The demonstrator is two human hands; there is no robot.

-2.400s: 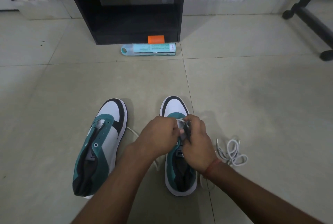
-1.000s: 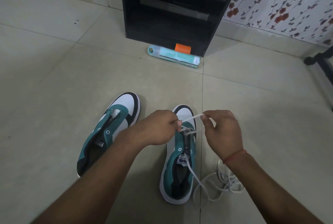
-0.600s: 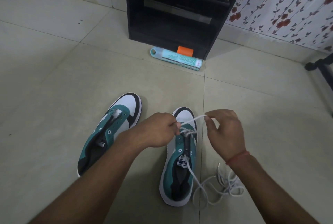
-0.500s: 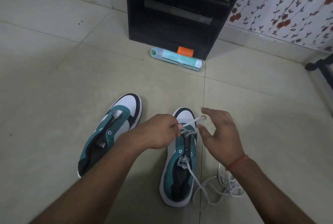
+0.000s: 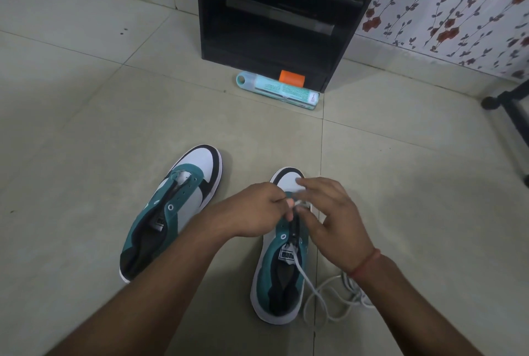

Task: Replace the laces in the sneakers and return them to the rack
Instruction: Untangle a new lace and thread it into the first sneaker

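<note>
Two teal, white and black sneakers stand on the tiled floor. The left sneaker [image 5: 171, 212] has no lace in its eyelets. Over the front eyelets of the right sneaker [image 5: 282, 272] my two hands meet. My left hand [image 5: 257, 209] has curled fingers that pinch the white lace [image 5: 317, 295] near the shoe's toe. My right hand [image 5: 332, 212] hovers beside it, thumb and fingers bent around the same lace. The lace's loose length trails over the tongue and coils on the floor to the right. The exact pinch point is hidden by my fingers.
A black shoe rack [image 5: 274, 11] stands ahead against the wall. In front of it lie a teal tube [image 5: 277, 90] and an orange block [image 5: 292, 78]. A black furniture leg [image 5: 512, 109] is at the right edge. Open floor lies to the left.
My right hand let go of the lace end, opened briefly, then came back in to the lace at the toe eyelets. My left hand stayed at the eyelets.
</note>
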